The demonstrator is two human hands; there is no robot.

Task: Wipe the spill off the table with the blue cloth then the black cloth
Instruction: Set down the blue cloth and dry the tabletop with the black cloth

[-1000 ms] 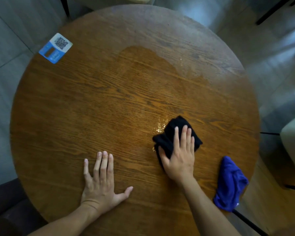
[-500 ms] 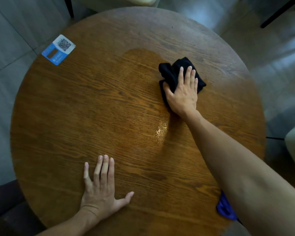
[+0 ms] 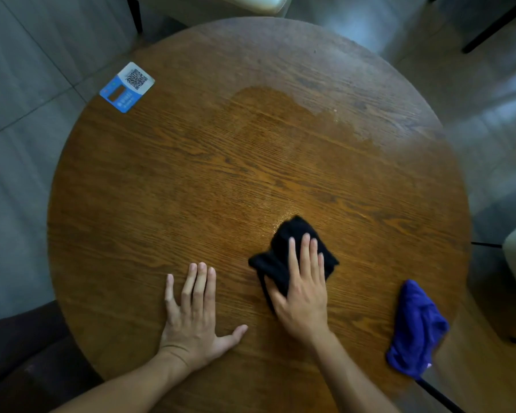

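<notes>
My right hand [image 3: 303, 289] presses flat on the black cloth [image 3: 286, 254] near the desk's [image 3: 191, 162] front edge, left hand [image 3: 192, 311] spread empty — I risk smearing the wet sheen [image 3: 259, 138], a soaked cloth only spreading it.

Round wooden table [image 3: 191, 180], brown with visible grain. Darker wet patch [image 3: 268, 138] spreads from upper centre down toward the near middle, glossy sheen at its lower end. Blue-and-white QR card [image 3: 127, 86] lies flat at the far left edge. Black cloth [image 3: 283, 257], bunched, sits near centre-front, right hand [image 3: 303, 296] pressed flat on it. Left hand [image 3: 192, 320] lies palm-down on bare wood just beside it, fingers spread. Blue cloth [image 3: 416, 329], crumpled, lies at the near right edge, partly overhanging.
</notes>
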